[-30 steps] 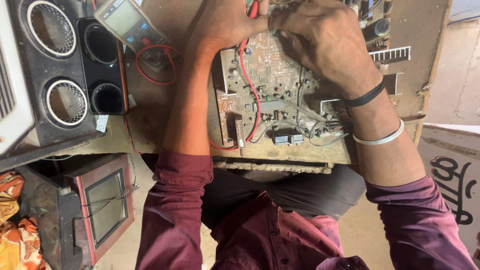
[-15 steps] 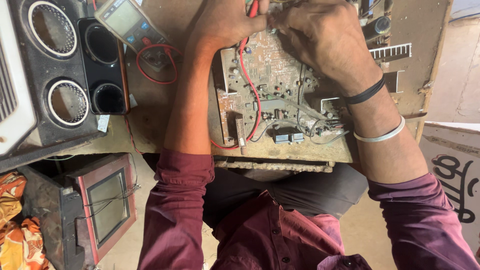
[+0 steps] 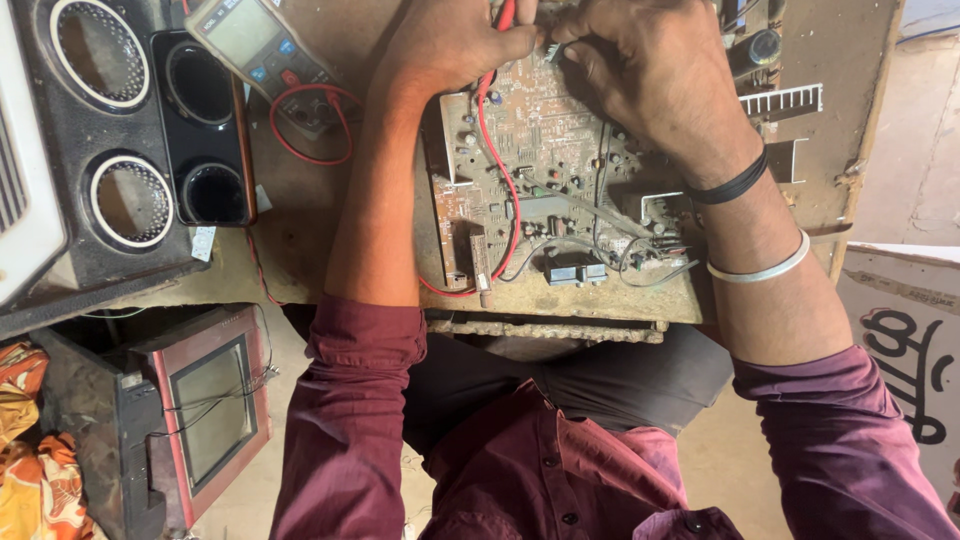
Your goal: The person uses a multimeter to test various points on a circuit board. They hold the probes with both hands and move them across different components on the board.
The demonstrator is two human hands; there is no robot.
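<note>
Bench (image 3: 330, 250): a worn brown top at which I sit; it carries everything I am working on.

Speaker box (image 3: 110, 150): black, with round openings, at my left on the bench. Below it, off the bench edge, a small red-framed television (image 3: 205, 420) stands beside an orange cloth (image 3: 30, 460).

Circuit board (image 3: 560, 190): lies flat on the bench directly in front of me, component side up, its near edge level with the bench edge. A finned metal heat sink (image 3: 785, 100) sits at its far right.

Meter (image 3: 260, 50): a handheld tester, lying well left of the board; a red lead (image 3: 495, 180) runs from it, loops on the bench and crosses the board up to my left hand.

Left hand (image 3: 450, 45): fingers pressed together around the red probe (image 3: 505, 15), holding it upright over the board's far edge.

Right hand (image 3: 650, 70): fingers curled and pinched close at the same spot, just beside the probe tip. What they pinch is too small to tell; it may be a second probe or a component leg. A black band and a silver bangle (image 3: 760, 268) ring this wrist.

Step in hand, as I judge it: testing a point at the board's far edge. The next move calls for steady tips kept off neighbouring joints, then a glance left to the meter.
</note>
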